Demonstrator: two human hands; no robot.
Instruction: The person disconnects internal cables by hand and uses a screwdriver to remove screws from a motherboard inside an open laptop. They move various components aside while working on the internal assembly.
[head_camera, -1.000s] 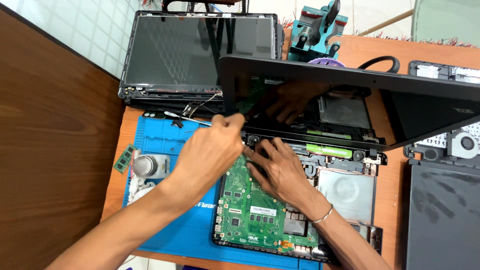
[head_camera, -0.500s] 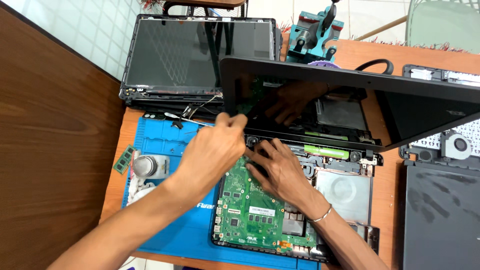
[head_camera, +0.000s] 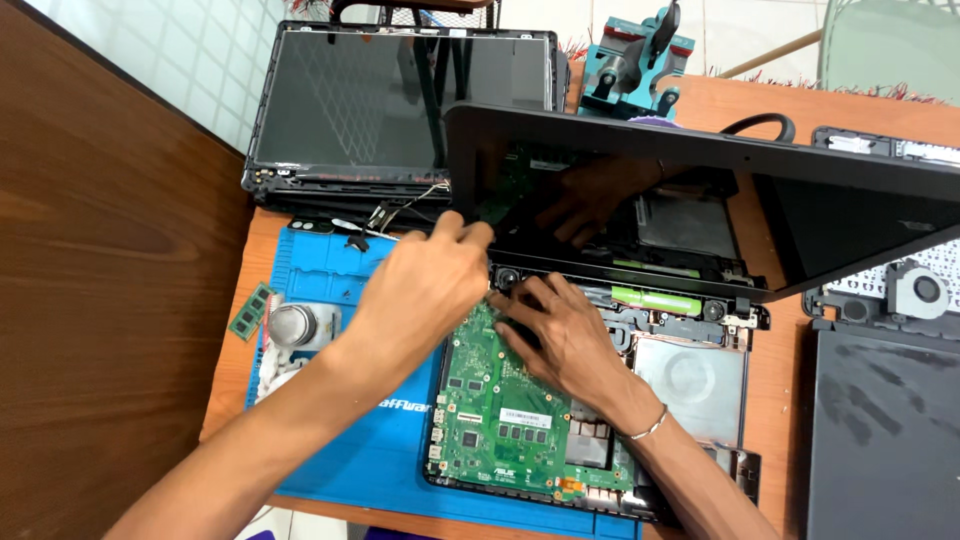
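— What's on the far left?

— A dark brown wooden panel (head_camera: 90, 300) fills the left edge, with pale tiled floor (head_camera: 170, 50) behind it at the top. Then comes an orange-brown wooden table (head_camera: 760, 110).

— And on the table?

— A blue work mat (head_camera: 330, 270) covers its left part. Just off the mat's left edge lies a small green memory module (head_camera: 252, 311), and on the mat beside it stands a round metal tin (head_camera: 292, 325). Behind the mat sits a spare laptop screen (head_camera: 400, 100) in a black frame, with loose wires at its lower edge.

— Where are the hands?

— The left hand (head_camera: 425, 285) hovers over the top left corner of the opened laptop (head_camera: 600, 400), fingers pinched narrow near the hinge; I cannot tell what they pinch. The right hand (head_camera: 560, 335), a thin bracelet at its wrist, lies just beside it with fingers pressed flat on the green circuit board (head_camera: 500, 410); it grips nothing that I can see.

— And the laptop itself?

— It lies on the mat's right part, base uncovered, board exposed, a silver drive bay (head_camera: 690, 375) to the right. Its dark lid (head_camera: 720, 190) stands raised behind the hands and mirrors them.

— Further right?

— A teal vise (head_camera: 635, 60) at the back, a black cable (head_camera: 760, 125), and at the right edge another dismantled laptop (head_camera: 890, 400) with a fan (head_camera: 920, 290) showing
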